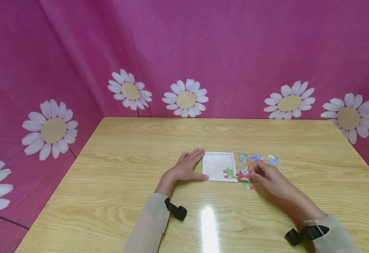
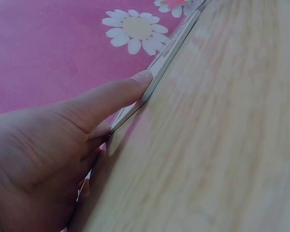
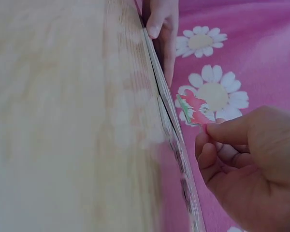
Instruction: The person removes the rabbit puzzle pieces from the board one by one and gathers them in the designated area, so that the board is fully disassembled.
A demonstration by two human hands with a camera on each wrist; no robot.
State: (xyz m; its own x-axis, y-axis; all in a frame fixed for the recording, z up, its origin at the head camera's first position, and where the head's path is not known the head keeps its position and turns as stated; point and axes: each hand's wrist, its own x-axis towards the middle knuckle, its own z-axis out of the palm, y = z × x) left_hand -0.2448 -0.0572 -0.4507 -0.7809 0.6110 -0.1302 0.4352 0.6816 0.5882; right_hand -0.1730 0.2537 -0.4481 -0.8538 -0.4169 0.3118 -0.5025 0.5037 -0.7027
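My left hand (image 1: 185,169) lies at the left side of a white square puzzle tray (image 1: 215,163). Its fingers reach the tray's far left corner, and the thumb (image 2: 130,88) rests on the near left edge. Inside the tray, one green and red puzzle piece (image 1: 229,173) sits toward the near right corner. Between thumb and index finger, my right hand (image 1: 273,178) pinches a mostly red puzzle piece (image 1: 243,173) just off the tray's right edge. In the right wrist view this red piece (image 3: 197,107) is tilted and raised above the table, with green along one side.
Several loose pieces lie right of the tray: a blue one with a yellow flower (image 1: 242,157), a blue and yellow one (image 1: 272,160), and a green one (image 1: 248,185) nearer me. Behind the wooden table (image 1: 133,158) hangs a pink curtain (image 1: 228,45) with white flowers.
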